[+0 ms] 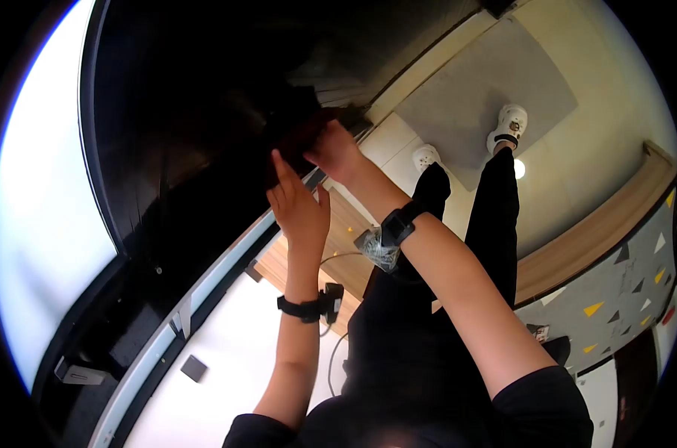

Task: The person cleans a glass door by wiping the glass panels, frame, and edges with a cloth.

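My left hand point(301, 207) reaches up to a dark reddish item point(297, 140), its index finger stretched out and its thumb standing apart. Whether that fingertip touches the item, I cannot tell. On the item's other side is my right hand point(338, 154), slightly blurred, with bent fingers partly lost in the dark. What those fingers hold is hidden in shadow. Both wrists wear black straps with small devices, one on the left point(308, 305) and one on the right point(402, 222). Crumpled clear plastic point(381, 249) hangs by the right strap.
A large dark surface point(189, 97) fills the upper left, beside a bright white panel point(36, 209). A pale blue-grey rail point(211, 287) runs diagonally below my hands. Right of my legs stands a wood-edged curved ledge point(592, 239). A grey mat point(488, 89) lies by my white clogs point(509, 125).
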The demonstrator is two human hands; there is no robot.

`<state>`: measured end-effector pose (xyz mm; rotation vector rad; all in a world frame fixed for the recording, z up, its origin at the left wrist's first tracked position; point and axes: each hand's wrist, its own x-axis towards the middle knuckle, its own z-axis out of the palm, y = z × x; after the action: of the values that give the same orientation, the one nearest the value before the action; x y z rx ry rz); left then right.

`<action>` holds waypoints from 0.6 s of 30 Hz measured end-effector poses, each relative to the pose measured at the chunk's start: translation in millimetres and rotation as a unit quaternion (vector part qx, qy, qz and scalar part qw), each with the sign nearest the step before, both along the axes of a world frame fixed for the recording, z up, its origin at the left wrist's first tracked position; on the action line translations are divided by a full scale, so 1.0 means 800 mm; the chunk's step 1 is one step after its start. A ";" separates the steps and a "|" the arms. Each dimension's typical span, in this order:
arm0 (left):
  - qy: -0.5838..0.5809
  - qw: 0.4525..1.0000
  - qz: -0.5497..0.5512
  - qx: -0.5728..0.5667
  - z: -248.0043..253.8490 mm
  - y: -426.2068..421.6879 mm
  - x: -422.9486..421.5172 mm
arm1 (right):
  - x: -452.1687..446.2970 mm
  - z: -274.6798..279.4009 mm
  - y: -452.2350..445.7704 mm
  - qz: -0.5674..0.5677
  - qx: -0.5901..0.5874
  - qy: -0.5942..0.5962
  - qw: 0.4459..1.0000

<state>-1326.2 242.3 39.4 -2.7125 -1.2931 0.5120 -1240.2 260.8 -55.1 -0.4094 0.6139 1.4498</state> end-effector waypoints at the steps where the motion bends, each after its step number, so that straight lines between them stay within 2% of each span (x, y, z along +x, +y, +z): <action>1: -0.005 1.000 -0.008 -0.002 -0.001 -0.002 0.004 | -0.006 -0.002 0.005 0.038 -0.067 0.012 0.997; 2: -0.026 0.999 -0.030 0.024 -0.005 -0.003 0.006 | -0.008 -0.009 0.005 0.077 -0.135 0.026 0.988; 5: -0.060 0.994 -0.076 0.040 -0.011 0.002 0.021 | 0.017 -0.007 -0.003 0.083 -0.124 0.082 0.985; 6: -0.070 0.996 -0.047 0.024 -0.005 0.006 0.029 | 0.027 -0.004 0.005 0.074 -0.125 0.079 0.986; 8: -0.078 0.997 -0.016 -0.008 0.004 0.008 0.048 | 0.044 -0.007 0.012 -0.125 0.066 0.109 0.984; 9: -0.071 0.997 -0.024 -0.015 0.005 0.008 0.058 | 0.053 -0.021 0.026 -0.151 0.016 0.003 0.988; 10: -0.089 0.991 -0.088 0.050 0.006 0.014 0.063 | 0.065 -0.019 0.034 -0.167 -0.036 -0.103 0.980; 11: -0.109 0.977 -0.146 0.115 0.006 0.019 0.069 | 0.070 -0.019 0.030 -0.162 -0.092 -0.220 0.958; 12: -0.134 0.972 -0.157 0.113 0.005 0.025 0.077 | 0.092 0.000 0.022 -0.150 -0.142 -0.334 0.919; 13: -0.133 0.973 -0.151 0.111 0.004 0.029 0.085 | 0.104 0.003 0.018 -0.144 -0.143 -0.335 0.920; 15: -0.240 0.945 -0.183 0.124 -0.001 0.035 0.104 | 0.129 -0.001 0.010 -0.164 -0.098 -0.436 0.880; 16: -0.235 0.948 -0.177 0.124 -0.001 0.037 0.115 | 0.134 0.003 0.009 -0.157 -0.096 -0.433 0.883; 18: -0.215 0.940 -0.232 0.128 0.000 0.046 0.133 | 0.140 0.007 0.013 -0.222 -0.102 -0.348 0.905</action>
<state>-1220.2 279.3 39.3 -2.8408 -0.6597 -0.2885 -1127.9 270.9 -49.4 -0.8462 0.2445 0.7219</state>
